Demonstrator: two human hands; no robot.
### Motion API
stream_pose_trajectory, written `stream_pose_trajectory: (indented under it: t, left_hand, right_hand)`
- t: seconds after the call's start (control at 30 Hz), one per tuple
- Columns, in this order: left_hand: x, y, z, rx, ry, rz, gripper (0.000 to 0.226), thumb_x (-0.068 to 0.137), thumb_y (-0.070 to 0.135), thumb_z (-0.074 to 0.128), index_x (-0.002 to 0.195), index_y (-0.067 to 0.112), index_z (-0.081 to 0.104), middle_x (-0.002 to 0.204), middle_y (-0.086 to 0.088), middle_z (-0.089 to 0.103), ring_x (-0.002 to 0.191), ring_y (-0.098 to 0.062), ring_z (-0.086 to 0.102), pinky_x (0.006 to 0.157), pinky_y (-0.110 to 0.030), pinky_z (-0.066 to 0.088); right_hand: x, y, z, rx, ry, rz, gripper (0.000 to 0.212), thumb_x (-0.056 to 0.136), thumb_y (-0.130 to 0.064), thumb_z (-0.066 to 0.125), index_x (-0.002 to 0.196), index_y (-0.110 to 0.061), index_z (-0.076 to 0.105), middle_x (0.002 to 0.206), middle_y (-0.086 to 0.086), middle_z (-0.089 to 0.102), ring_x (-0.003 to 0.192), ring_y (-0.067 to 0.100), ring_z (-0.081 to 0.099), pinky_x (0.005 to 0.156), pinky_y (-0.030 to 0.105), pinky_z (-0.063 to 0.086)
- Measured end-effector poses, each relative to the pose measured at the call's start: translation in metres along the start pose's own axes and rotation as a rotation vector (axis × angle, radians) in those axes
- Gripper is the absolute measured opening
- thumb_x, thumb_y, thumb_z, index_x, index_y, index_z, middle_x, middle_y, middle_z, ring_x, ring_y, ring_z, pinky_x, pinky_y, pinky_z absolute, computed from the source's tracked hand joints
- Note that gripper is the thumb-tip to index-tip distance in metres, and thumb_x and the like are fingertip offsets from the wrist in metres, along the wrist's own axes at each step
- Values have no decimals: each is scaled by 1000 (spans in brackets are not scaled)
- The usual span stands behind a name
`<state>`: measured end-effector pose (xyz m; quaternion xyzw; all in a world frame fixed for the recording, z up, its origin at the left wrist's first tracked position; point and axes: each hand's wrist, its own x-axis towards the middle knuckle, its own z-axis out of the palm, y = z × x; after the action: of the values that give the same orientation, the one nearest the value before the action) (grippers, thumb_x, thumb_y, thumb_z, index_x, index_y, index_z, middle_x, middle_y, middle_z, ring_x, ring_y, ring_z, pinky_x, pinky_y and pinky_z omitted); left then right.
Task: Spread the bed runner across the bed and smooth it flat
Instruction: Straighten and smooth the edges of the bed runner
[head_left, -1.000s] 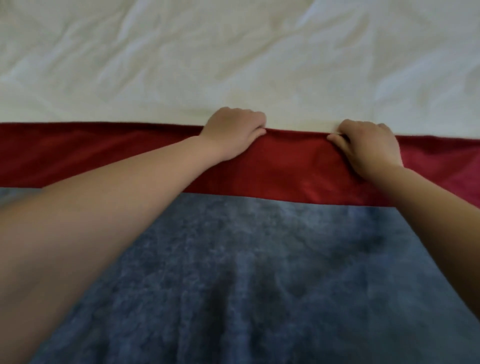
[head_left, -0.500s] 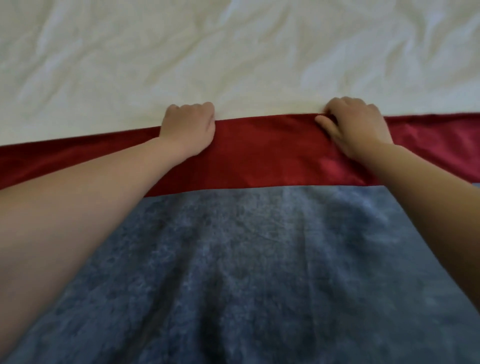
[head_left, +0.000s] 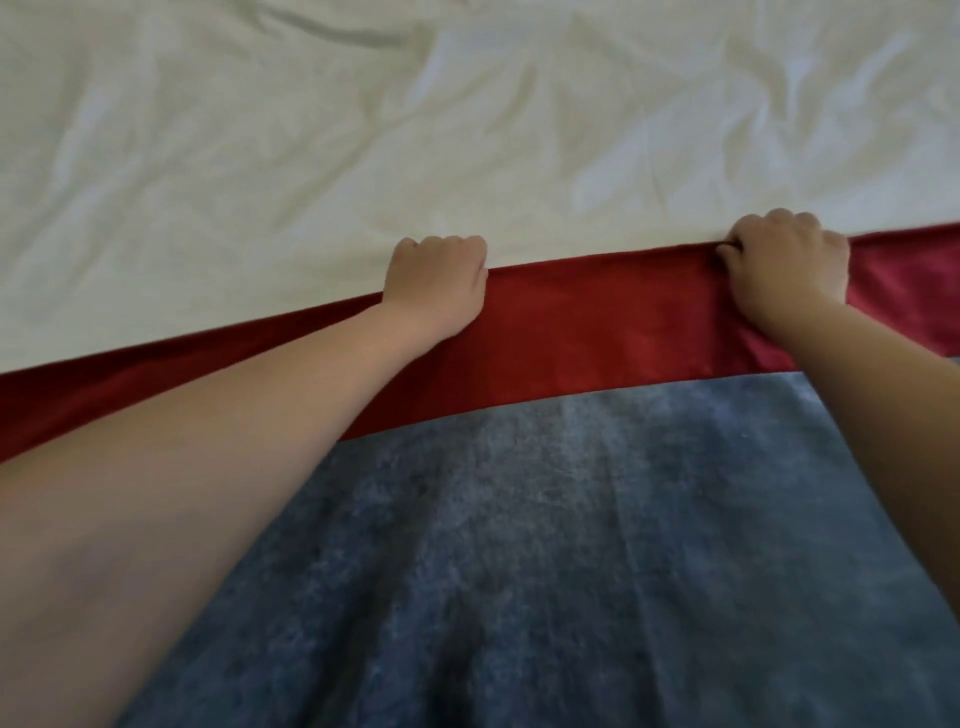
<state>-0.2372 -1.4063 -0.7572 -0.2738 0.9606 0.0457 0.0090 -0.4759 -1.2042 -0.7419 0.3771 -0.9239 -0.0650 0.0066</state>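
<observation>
The bed runner (head_left: 597, 332) lies across the bed as a red band with a blue-grey plush panel (head_left: 571, 545) nearer to me. My left hand (head_left: 436, 286) grips the red band's far edge near the middle, fingers curled over it. Further right, my right hand (head_left: 784, 265) grips the same edge, its fingers tucked round the fabric. The red strip between the two hands looks taut and flat. Both forearms reach out over the runner and hide parts of it.
A wrinkled white sheet (head_left: 363, 156) covers the bed beyond the runner's far edge. The red band runs out of view at the left and right edges of the frame.
Both hands have pushed the red edge farther up the bed and moved apart. The view has tilted, so the band now slopes up to the right.
</observation>
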Motion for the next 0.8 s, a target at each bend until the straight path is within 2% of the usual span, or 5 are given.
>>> stream_pose_trajectory:
  t: [0.1,0.23,0.4,0.57,0.8]
  left_hand:
    - [10,16,-9,-87,-58,60,25,95,35,42,95,14,55,98,-8,65,91,-32,59,73,-37,37]
    - [25,66,-6,-118,-93,128,27,96,39,42,101,15,54,106,-7,63,97,-30,59,78,-38,39]
    - [60,139,3,-189,-39,88,29,95,44,45,101,17,55,100,-1,65,91,-25,60,73,-34,37]
    - [101,216,10,-263,-47,95,23,94,40,49,100,20,58,101,-2,65,93,-25,60,75,-33,38]
    - [128,252,21,-129,-60,-195,19,96,30,47,102,20,61,109,-5,65,104,-30,58,83,-37,40]
  right_hand:
    - [-3,26,-2,-20,43,-82,23,94,-19,51,106,-4,63,106,24,59,100,42,51,83,48,40]
    - [3,76,4,-2,-31,-152,25,90,-17,53,113,-9,61,109,22,60,102,41,53,83,48,41]
    - [25,140,19,22,-30,-212,25,87,-25,60,104,-8,64,101,21,62,95,41,58,81,47,43]
    - [42,207,43,121,73,-231,27,94,-32,50,96,-9,62,95,16,64,92,38,58,81,45,39]
    - [88,236,51,224,-34,-278,32,97,-42,42,86,-20,62,92,9,66,94,32,59,86,42,33]
